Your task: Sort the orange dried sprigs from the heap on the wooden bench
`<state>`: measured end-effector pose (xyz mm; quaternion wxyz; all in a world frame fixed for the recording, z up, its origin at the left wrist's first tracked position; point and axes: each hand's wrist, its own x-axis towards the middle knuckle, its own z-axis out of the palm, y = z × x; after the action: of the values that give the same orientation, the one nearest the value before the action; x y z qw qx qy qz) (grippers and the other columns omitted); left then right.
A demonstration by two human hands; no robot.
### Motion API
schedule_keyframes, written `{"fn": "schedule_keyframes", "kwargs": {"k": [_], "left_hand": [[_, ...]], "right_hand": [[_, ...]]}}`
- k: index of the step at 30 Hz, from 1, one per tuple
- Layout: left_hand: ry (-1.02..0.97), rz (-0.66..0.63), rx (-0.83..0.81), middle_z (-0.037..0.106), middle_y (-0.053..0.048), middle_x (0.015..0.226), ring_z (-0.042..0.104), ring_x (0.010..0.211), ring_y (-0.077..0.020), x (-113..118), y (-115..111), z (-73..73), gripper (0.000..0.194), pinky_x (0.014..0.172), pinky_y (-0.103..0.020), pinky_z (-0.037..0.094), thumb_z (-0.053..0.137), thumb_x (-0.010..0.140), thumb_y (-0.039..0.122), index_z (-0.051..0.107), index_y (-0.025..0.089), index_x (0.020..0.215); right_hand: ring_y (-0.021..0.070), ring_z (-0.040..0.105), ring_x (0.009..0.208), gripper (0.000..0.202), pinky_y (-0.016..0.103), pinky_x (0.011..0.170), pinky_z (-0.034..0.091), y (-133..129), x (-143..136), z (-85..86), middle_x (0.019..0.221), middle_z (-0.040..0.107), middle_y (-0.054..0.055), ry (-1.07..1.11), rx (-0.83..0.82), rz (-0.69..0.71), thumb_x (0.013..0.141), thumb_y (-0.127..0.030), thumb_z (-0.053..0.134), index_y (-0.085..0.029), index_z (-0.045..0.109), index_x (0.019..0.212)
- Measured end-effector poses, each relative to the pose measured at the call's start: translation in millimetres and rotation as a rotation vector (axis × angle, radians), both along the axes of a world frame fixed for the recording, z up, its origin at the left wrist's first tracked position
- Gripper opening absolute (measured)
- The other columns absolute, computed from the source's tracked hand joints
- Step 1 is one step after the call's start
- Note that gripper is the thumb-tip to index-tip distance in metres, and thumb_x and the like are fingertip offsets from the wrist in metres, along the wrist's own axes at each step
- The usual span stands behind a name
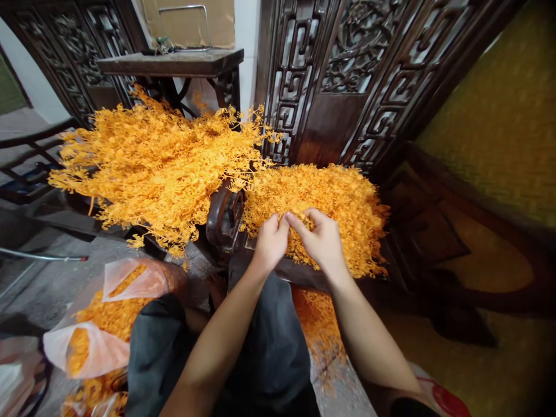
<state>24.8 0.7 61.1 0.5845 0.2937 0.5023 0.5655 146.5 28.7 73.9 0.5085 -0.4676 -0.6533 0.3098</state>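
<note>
My left hand and my right hand meet at the fingertips over a heap of orange plastic flower pieces on a dark wooden seat. Both hands are closed in a pinch. A small orange flower piece shows between the thumb and fingers of my right hand. What my left fingertips grip is hidden behind the hand. To the left, beyond a carved armrest, spreads a larger pile of orange flower sprigs.
Translucent plastic bags of orange pieces stand on the floor at the lower left. More orange bits lie below the seat. A small dark table and carved wooden panels rise behind.
</note>
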Motion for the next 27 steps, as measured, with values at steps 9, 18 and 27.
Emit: {"fn": "schedule_keyframes", "kwargs": {"k": [9, 18, 27], "left_hand": [[0.734, 0.168, 0.172, 0.049, 0.001, 0.058, 0.045, 0.059, -0.0140, -12, -2, -5.0, 0.040, 0.061, -0.027, 0.027, 0.054, 0.096, 0.041, 0.046, 0.021, 0.063], [0.820, 0.079, 0.200, 0.044, 0.003, 0.057, 0.039, 0.056, -0.0140, -5, 3, -1.5, 0.035, 0.061, -0.028, 0.025, 0.051, 0.096, 0.027, 0.042, 0.022, 0.063], [0.848, 0.065, 0.241, 0.048, 0.001, 0.059, 0.043, 0.059, -0.0148, -3, 0, 1.8, 0.035, 0.062, -0.029, 0.026, 0.053, 0.096, 0.032, 0.045, 0.021, 0.063]], "right_hand": [[0.0127, 0.057, 0.058, 0.046, 0.023, 0.042, 0.043, 44, 48, -17.4, 0.087, 0.065, 0.005, 0.288, -0.135, -0.029, 0.085, -0.058, 0.070, -0.017, 0.071, 0.105], [0.0173, 0.053, 0.073, 0.050, 0.030, 0.063, 0.044, 4, 44, 20.4, 0.089, 0.059, 0.005, -0.730, 0.568, 0.193, 0.099, -0.037, 0.060, -0.034, 0.054, 0.148], [0.0157, 0.049, 0.069, 0.042, 0.029, 0.054, 0.035, 9, 43, 21.9, 0.086, 0.059, 0.005, -0.849, 0.610, 0.135, 0.098, -0.035, 0.061, -0.037, 0.061, 0.140]]}}
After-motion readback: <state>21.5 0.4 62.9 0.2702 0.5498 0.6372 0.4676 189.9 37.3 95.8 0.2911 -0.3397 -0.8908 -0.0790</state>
